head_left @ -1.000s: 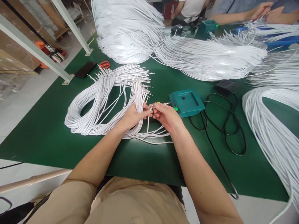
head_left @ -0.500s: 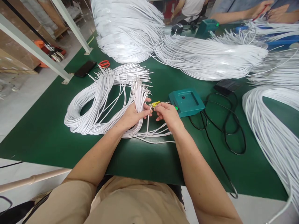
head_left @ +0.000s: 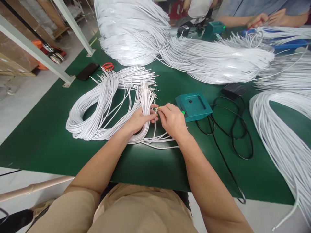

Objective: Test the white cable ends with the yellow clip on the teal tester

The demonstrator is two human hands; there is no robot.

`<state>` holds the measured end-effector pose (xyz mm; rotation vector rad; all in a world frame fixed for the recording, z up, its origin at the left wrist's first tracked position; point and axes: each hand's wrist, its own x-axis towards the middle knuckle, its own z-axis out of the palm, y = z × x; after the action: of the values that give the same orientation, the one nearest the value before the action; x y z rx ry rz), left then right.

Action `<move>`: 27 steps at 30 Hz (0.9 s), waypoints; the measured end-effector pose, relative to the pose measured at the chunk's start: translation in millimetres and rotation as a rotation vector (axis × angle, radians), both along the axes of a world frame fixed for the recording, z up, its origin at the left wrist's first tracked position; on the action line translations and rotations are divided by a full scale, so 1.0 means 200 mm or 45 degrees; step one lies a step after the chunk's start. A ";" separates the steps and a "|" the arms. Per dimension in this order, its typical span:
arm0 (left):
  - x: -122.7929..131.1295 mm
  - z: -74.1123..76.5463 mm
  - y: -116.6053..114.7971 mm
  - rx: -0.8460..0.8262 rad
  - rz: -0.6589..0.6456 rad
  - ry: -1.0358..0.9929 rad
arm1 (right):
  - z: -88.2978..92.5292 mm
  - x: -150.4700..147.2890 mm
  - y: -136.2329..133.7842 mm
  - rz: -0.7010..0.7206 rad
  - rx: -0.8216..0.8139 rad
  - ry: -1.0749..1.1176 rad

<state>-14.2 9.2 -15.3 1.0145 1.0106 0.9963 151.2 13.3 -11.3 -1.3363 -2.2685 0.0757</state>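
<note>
My left hand point(head_left: 143, 119) is closed round an upright bundle of white cables point(head_left: 146, 98), whose stripped-looking ends point away from me. One single white cable point(head_left: 155, 128) stands apart at the fingertips, to the right of the bundle. Beside it my right hand point(head_left: 171, 117) is closed in a pinch on a small yellow clip-like piece point(head_left: 159, 107), mostly covered by the fingers. The yellow piece meets the cable's upper end, though the exact contact is too small to make out. Just right of my right hand sits a teal box point(head_left: 194, 115) with a lit green lamp point(head_left: 183, 112).
A coiled cable bundle point(head_left: 82, 127) lies left on the green table point(head_left: 150, 168). Red-handled scissors point(head_left: 107, 66) and a black phone-like slab point(head_left: 87, 71) lie behind it. Large cable bundles point(head_left: 218, 61) fill the back. Black cord point(head_left: 245, 129) loops at right. A co-worker's hands point(head_left: 267, 21) work opposite.
My right hand has moved slightly left and turned, its fingers now covering most of the yellow piece. My left hand keeps its hold on the bundle. The co-worker's hands have shifted left.
</note>
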 end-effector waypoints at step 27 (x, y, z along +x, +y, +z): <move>0.02 -0.12 0.10 -0.055 0.131 0.404 | 0.04 0.08 0.23 0.045 -0.135 -0.446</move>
<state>-10.3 29.4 -39.3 1.1154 1.3511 0.9095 167.6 59.7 -3.9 -1.4583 -2.6111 -0.0291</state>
